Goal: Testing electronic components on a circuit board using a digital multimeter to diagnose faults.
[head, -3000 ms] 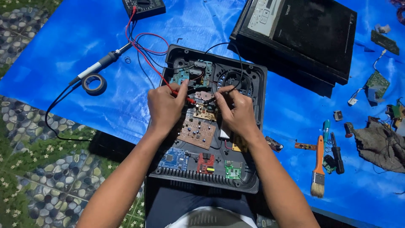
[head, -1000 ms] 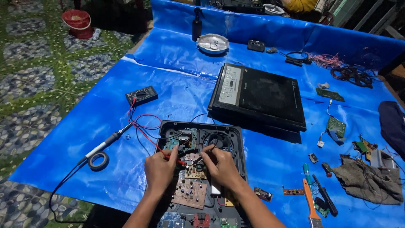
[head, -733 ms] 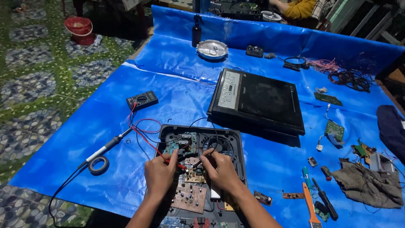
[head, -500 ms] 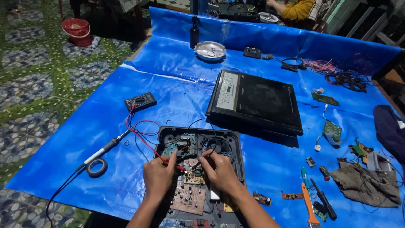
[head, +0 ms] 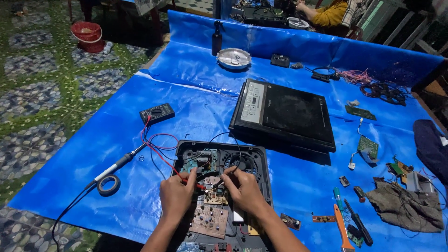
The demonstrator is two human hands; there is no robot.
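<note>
At nine o'clock from the work we saw a grey-handled soldering iron (head: pixel 114 167) lying on the blue plastic tarp (head: pixel 93 126), its tip toward one o'clock, with a small dark roll of tape (head: pixel 108 185) just beside its cord end. At eleven o'clock lay a black multimeter (head: pixel 157 113), its red leads (head: pixel 156 148) curling down toward the open black plastic appliance base (head: pixel 219 186). Our left hand (head: pixel 176 196) was pinched shut on a thin red test probe (head: pixel 190 180), the tip resting on the small brown circuit boards (head: pixel 211 205) inside the base. Our right hand (head: pixel 242 189), just beside it at three o'clock, had its fingertips curled down onto the same boards; whether they pinched a probe we could not tell. At one o'clock sat a black glass-topped induction cooker (head: pixel 284 114), well apart from the hands. At four o'clock lay an orange-handled brush (head: pixel 342 228) and a dark screwdriver (head: pixel 358 227), with a grey crumpled rag (head: pixel 403 207) beyond them
</note>
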